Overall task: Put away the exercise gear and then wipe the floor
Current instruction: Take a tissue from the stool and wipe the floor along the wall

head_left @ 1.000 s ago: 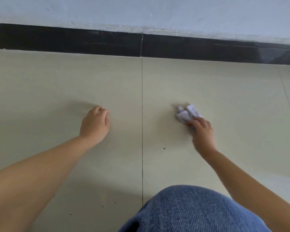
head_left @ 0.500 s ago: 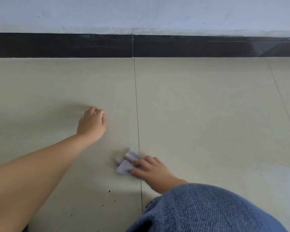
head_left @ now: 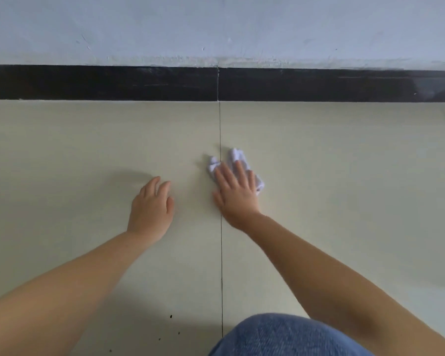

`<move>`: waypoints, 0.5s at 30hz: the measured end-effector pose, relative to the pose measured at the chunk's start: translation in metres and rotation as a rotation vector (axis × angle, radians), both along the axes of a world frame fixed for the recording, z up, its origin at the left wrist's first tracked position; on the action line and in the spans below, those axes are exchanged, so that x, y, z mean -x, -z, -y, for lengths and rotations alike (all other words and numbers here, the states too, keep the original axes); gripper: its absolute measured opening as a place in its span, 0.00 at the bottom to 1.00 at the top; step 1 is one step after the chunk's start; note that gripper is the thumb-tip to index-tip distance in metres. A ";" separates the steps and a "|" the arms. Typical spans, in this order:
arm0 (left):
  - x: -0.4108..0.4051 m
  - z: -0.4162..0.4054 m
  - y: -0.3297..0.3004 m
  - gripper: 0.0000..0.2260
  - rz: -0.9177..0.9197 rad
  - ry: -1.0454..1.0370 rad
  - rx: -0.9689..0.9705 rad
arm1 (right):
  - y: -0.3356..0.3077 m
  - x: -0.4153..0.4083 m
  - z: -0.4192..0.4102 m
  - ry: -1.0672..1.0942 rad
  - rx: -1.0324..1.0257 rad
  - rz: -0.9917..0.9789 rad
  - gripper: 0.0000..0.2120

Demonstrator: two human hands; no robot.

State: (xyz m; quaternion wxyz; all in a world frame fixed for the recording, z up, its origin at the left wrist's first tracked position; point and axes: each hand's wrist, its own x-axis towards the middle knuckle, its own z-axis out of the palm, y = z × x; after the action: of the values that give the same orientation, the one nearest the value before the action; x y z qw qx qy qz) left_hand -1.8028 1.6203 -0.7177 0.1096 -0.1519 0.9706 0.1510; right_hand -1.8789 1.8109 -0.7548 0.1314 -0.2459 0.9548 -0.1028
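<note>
Item: white cloth (head_left: 235, 164), crumpled, lying on the pale floor tile (head_left: 332, 163) straddling the dark grout line (head_left: 221, 253) that runs from near to far; most of it lies just right of that line, about midway between the viewer and the skirting.

Right hand (head_left: 235, 195): laid palm down on the near part of the cloth, fingers straight and spread, pressing it against the floor. The cloth shows past the fingertips on the far side and at the hand's right edge. The thumb rests on bare tile just at the grout line.

Left hand (head_left: 150, 208): on the tile to the left of the grout line, near the right hand but apart from it, holding nothing. Fingers loosely bent with the tips toward the floor; a soft shadow lies beyond them.

Near edge: a knee in blue denim (head_left: 288, 335), right of the grout line. Several small dark specks (head_left: 171, 316) on the tile just left of the line.

Far edge: black skirting board (head_left: 100, 83) along the foot of a pale blue-white wall (head_left: 216, 27), scuffed where paint meets skirting.
</note>
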 end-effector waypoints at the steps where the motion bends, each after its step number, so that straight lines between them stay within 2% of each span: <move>1: 0.001 0.002 -0.001 0.21 -0.013 -0.007 -0.022 | 0.001 -0.023 0.017 -0.187 -0.007 -0.025 0.27; 3: 0.003 0.007 -0.001 0.26 -0.025 0.003 -0.058 | -0.001 -0.066 0.019 -0.526 -0.035 -0.038 0.27; 5: 0.003 0.009 0.000 0.26 -0.010 0.048 -0.046 | 0.004 -0.084 -0.018 -0.793 -0.061 -0.048 0.26; 6: 0.002 0.009 0.002 0.25 -0.005 0.072 -0.037 | 0.003 -0.080 -0.043 -0.845 -0.065 -0.071 0.26; 7: 0.001 0.007 0.005 0.25 0.006 0.095 -0.031 | 0.005 -0.068 -0.070 -0.811 -0.089 -0.108 0.25; 8: 0.001 0.004 0.007 0.25 0.020 0.112 -0.026 | 0.005 -0.050 -0.099 -0.687 -0.124 -0.143 0.26; 9: 0.000 0.000 0.010 0.25 0.033 0.129 -0.022 | 0.007 -0.027 -0.129 -0.470 -0.144 -0.172 0.26; 11: 0.002 -0.011 0.014 0.24 0.043 0.157 -0.025 | 0.002 0.024 -0.193 0.143 -0.132 -0.117 0.28; 13: 0.008 -0.021 0.015 0.24 0.048 0.177 -0.027 | -0.015 0.060 -0.228 0.728 -0.100 0.022 0.26; 14: 0.011 -0.027 0.014 0.24 0.050 0.187 -0.023 | -0.020 0.072 -0.228 0.911 -0.097 0.075 0.25; 15: 0.015 -0.031 0.013 0.24 0.048 0.196 -0.017 | -0.022 0.080 -0.214 0.997 -0.123 0.102 0.25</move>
State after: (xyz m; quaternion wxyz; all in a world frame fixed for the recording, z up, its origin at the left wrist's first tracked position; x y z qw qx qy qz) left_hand -1.8180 1.6515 -0.7308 0.1481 -0.0588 0.9767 0.1439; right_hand -1.9592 2.0253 -0.7325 0.1269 0.2537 0.9528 -0.1083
